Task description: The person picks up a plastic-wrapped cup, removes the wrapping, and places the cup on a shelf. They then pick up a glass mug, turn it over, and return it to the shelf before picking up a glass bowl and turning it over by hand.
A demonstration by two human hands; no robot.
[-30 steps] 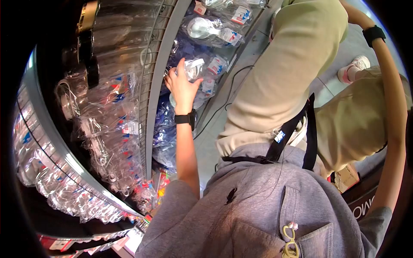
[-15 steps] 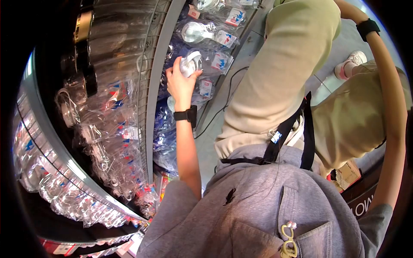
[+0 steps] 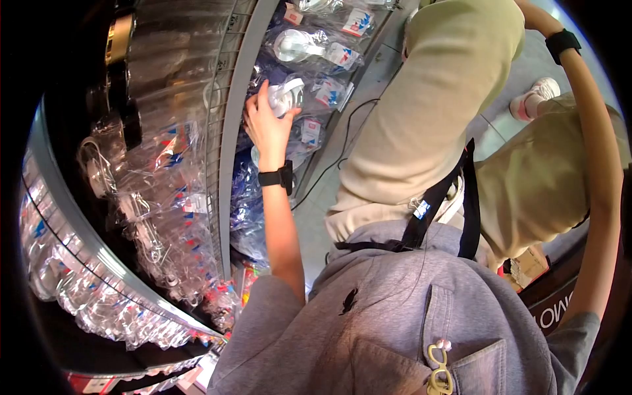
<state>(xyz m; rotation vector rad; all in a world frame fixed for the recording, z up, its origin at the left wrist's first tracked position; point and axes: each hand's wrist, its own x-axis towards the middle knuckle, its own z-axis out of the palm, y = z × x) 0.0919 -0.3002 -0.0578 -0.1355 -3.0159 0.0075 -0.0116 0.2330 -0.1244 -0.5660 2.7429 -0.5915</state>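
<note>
Since the earlier frame, the left hand (image 3: 266, 128) has been drifting a little to the left, closer to the wire rack (image 3: 220, 131), and the bag (image 3: 288, 95) it is carrying has been turning slightly with it.

In the head view, the person is looking down past a grey shirt (image 3: 395, 316) at a low shelf packed with clear bags. The left hand, with a black watch (image 3: 276, 178) on its wrist, is reaching into that shelf. Its fingers are curling around the bag and pinching it against the palm. The bag is sitting just right of the rack, touching its neighbours, with another bagged piece (image 3: 309, 47) lying just above it and a label (image 3: 329, 92) showing beside it.

The right arm (image 3: 602, 164) is stretching up along the right edge. Only a sliver of the right hand (image 3: 534, 12) is showing past its wristband (image 3: 563, 41), so its grip cannot be told.

The bag is probably light. Its film is looking thin, glossy and crinkly, so it is likely slipping and sliding over whatever is inside. That pale, rounded piece seems stiff, though what it is cannot be made out. Taking hold around that hard body, as the fingers are doing, would be firmer than gripping loose film or the label. Packed-in neighbours could be dragging along with it.

Beige trousers (image 3: 428, 99), a shoe (image 3: 534, 99) and a cable (image 3: 342, 151) are showing on the floor.
</note>
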